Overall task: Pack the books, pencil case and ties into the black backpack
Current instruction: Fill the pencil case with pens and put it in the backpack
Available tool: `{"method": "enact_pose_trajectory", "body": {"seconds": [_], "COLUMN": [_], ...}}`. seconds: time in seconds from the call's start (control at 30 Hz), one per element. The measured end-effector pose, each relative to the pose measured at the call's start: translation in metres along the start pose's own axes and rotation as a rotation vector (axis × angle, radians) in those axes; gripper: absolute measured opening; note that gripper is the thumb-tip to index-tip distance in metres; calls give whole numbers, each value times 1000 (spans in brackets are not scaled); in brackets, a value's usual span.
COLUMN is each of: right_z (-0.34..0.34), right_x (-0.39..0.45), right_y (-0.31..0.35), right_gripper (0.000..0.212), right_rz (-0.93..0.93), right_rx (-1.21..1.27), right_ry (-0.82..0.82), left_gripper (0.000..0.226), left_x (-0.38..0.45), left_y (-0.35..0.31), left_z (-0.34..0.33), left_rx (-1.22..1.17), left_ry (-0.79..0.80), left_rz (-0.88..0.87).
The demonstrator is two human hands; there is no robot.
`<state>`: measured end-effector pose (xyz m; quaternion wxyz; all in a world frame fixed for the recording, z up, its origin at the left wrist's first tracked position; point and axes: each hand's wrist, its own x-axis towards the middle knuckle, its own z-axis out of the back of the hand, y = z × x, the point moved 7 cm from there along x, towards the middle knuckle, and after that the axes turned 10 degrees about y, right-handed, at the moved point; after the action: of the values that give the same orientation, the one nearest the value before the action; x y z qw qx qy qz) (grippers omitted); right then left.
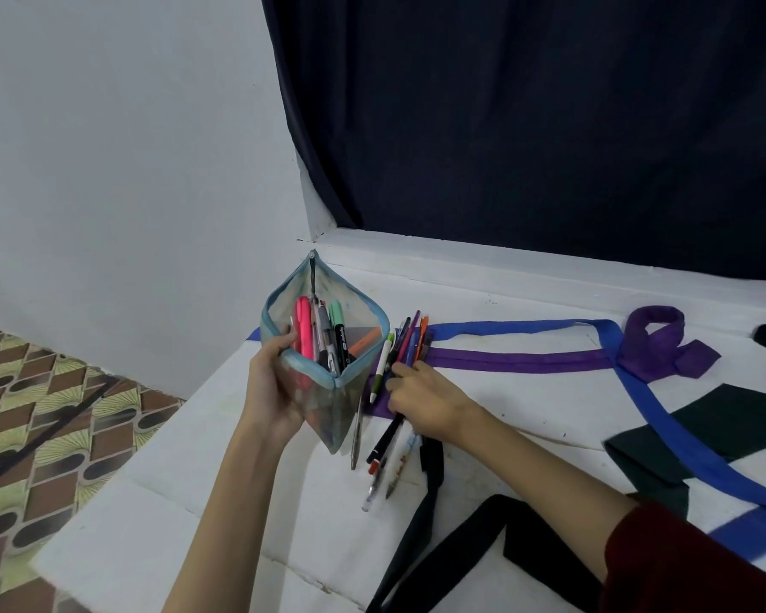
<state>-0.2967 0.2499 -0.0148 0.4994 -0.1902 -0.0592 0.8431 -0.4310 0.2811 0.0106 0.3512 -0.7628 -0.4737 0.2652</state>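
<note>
Left hand (270,391) grips the clear pencil case (328,347), mouth open upward, long axis upright; right hand (425,402) clutches loose pens (401,351)

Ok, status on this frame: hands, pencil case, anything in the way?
Left hand holds pencil case open. Right hand gathering loose pens. Ties unpacked; backpack unseen.

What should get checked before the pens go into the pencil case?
1. Pencil case mouth open wide: ok.
2. Left hand holds the case steady: ok.
3. Right hand has gathered the loose pens: not ok, several lie outside its grip.
4. Room left beside the markers already inside: ok.
5. Pens kept clear of the purple tie beneath them: cannot tell.
6. Black backpack ready nearby: cannot tell, not in view.
</note>
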Motion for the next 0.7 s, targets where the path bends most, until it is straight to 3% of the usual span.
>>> {"method": "enact_pose_trajectory", "body": {"seconds": [0.1, 0.27, 0.47, 0.7], "right_z": [6, 13, 38, 96], "right_x": [-6, -29, -91, -131], "right_y": [-1, -24, -93, -109], "right_gripper": [16, 25, 34, 25], "right_rz": [28, -13, -281, -202], "right_rx": [-26, 97, 158, 125], "right_ry": [-185, -421, -739, -1034], "left_gripper": [31, 25, 18, 42], "left_x": [1, 2, 10, 20], "left_y": [2, 4, 8, 47], "left_z": [-3, 0, -2, -29], "left_rx": [-8, -8, -17, 6], "left_ry": [8, -27, -11, 9], "left_rz": [3, 6, 22, 152]}}
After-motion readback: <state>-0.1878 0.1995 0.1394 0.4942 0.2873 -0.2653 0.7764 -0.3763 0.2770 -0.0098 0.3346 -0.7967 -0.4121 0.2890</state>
